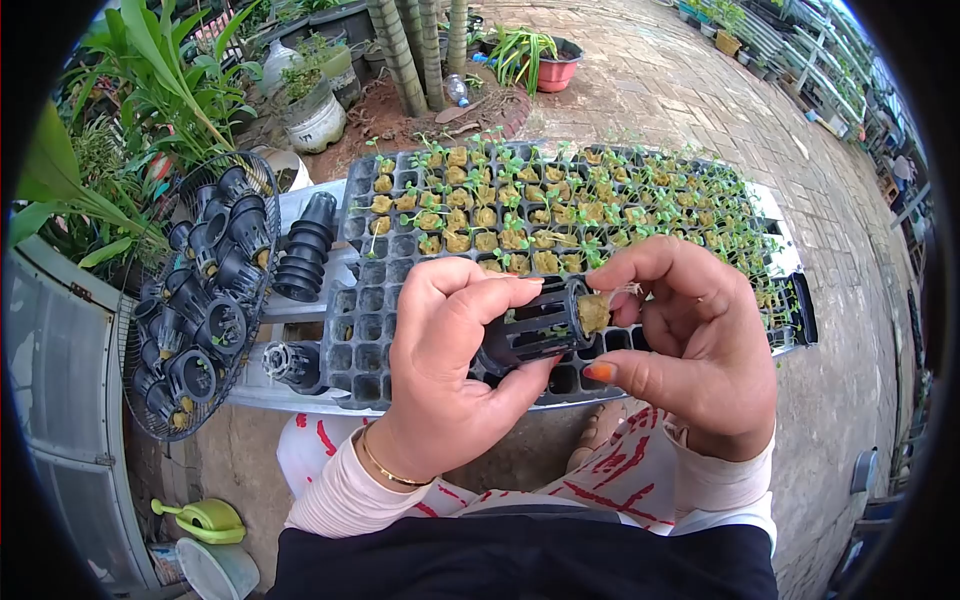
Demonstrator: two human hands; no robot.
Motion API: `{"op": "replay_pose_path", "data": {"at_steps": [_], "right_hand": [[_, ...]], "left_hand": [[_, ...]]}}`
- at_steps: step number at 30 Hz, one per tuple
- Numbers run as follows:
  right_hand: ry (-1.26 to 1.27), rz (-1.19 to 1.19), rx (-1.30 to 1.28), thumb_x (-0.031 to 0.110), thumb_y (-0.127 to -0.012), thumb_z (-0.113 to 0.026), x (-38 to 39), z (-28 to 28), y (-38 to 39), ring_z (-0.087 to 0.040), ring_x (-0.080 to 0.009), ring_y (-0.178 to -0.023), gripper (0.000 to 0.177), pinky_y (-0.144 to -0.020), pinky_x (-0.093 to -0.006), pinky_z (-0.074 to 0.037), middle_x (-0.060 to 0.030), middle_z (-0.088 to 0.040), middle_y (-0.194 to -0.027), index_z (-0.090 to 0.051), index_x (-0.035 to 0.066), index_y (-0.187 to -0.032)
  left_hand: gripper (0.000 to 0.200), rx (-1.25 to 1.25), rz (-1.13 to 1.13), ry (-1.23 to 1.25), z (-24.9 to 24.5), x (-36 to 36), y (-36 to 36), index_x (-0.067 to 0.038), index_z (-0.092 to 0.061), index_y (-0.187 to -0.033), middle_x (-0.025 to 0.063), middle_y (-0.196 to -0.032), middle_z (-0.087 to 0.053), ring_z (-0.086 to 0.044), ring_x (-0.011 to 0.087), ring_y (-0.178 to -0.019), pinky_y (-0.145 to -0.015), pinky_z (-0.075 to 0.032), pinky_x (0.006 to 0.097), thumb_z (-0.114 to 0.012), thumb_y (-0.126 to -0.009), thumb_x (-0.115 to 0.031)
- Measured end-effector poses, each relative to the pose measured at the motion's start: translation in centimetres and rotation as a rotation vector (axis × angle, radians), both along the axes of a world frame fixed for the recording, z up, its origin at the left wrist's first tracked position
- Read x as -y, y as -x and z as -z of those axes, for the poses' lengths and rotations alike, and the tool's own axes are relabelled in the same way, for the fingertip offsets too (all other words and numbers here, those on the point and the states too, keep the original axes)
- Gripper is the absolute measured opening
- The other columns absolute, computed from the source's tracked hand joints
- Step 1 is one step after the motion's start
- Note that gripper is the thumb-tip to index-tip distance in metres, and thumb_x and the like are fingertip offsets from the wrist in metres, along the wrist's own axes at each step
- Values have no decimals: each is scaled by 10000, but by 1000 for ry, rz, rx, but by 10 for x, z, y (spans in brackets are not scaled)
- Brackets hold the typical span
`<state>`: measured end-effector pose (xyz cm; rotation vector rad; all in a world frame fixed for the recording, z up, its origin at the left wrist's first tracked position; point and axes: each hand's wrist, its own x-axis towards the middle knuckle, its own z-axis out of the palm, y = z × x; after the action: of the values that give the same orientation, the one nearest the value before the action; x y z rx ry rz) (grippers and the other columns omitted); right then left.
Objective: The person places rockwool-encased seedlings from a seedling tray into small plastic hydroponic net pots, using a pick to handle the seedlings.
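My left hand (450, 360) is wrapped round a black slotted net cup (535, 328), which lies on its side above the seedling tray (362, 328). A yellowish-brown plug (593, 313) sticks out of the cup's right end, with pale thin strands beside it. Close to the plug, my right hand (690, 345) is held with its fingers curled and apart; its thumb is below the plug and its index finger above. Whether the fingertips touch the strands is hard to tell. Many tray cells hold similar plugs with green sprouts.
At the left, a wire basket (270, 290) holds several black net cups. Stacked cups (305, 250) and a single cup (292, 364) lie between basket and tray. A green watering can (205, 520) stands on the ground, lower left. Potted plants are behind.
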<state>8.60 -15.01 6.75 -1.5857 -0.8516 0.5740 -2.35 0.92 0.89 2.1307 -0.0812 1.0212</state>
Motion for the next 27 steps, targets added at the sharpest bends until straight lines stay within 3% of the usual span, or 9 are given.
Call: {"op": "replay_pose_path", "data": {"at_steps": [4, 6, 9, 14, 17, 22, 27], "right_hand": [[-61, -14, -31, -15, -508, -800, -2, 4, -6, -472, -56, -796, 618, -524, -137, -294, -28, -560, -951, -568, -12, -1081], [-48, -41, -67, -18, -499, -803, -2, 5, -9, -472, -55, -809, 655, -518, -135, -289, -32, -557, -978, -554, -15, -1104], [-101, -13, -120, 10, -511, -801, 0, 5, -12, -480, -60, -800, 610, -509, -136, -270, -47, -563, -996, -573, -12, -1076], [-46, -120, 377, 186, -649, -776, 3, 3, -23, -482, -90, -748, 350, -517, -175, -245, -73, -576, -916, -624, 18, -915], [-127, -213, 473, 229, -689, -759, 1, 10, -28, -482, -111, -741, 291, -538, -205, -268, -83, -573, -888, -627, 27, -851], [-119, -228, 457, 232, -693, -756, 3, 10, -29, -490, -134, -742, 272, -570, -231, -298, -94, -574, -881, -631, 28, -823], [-103, -300, 505, 235, -689, -764, 3, 10, -34, -531, -166, -795, 298, -608, -234, -337, -108, -581, -896, -636, 26, -860]], "left_hand": [[501, -79, 93, 104, -6, -2, 2, -14, -571, -1086, 95, -991, -459, -517, 188, -915, -787, -448, 277, -753, -620, 8], [487, -126, 246, 337, -3, -3, 2, 4, -560, -1108, 82, -1004, -460, -501, 152, -942, -813, -430, 256, -754, -662, -30], [493, -224, 361, 526, -2, -5, 2, 19, -550, -1123, 72, -1015, -461, -498, 134, -943, -848, -416, 253, -755, -682, -61], [500, -318, 463, 669, -3, -6, 4, 18, -539, -1136, 67, -1032, -466, -504, 132, -965, -866, -409, 257, -758, -699, -84], [521, -372, 485, 788, -8, -3, 6, 18, -516, -1150, 63, -1046, -466, -501, 127, -981, -871, -408, 259, -762, -703, -83], [541, -297, 522, 823, -3, -2, 5, 5, -436, -1141, 55, -1055, -459, -492, 116, -1002, -891, -412, 267, -756, -711, -60], [497, -352, 561, 913, -5, -3, 7, 6, -449, -1124, 57, -1043, -473, -520, 110, -949, -847, -445, 258, -740, -724, -40]]}}
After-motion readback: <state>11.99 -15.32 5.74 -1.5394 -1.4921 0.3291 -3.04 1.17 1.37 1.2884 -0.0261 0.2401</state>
